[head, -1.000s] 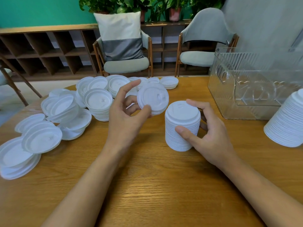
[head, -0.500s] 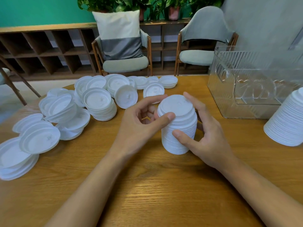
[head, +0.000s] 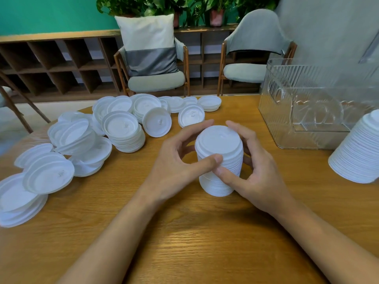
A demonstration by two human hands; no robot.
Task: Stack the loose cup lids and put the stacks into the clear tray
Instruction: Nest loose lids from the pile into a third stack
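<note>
Now | left hand (head: 174,171), right hand (head: 258,177) both grasping lid stack (head: 219,142) | clear tray (head: 307,111) well apart

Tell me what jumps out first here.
The left hand and right hand grip a tall stack of lids dead centre. To the left sprawl loose lids in heaps. At the right stands the clear tray, with a second stack in front of it.

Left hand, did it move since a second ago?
Yes. The left hand moved right, toward the clear ribbed plastic tray, and now grips the tall stack of white plastic lids.
</note>
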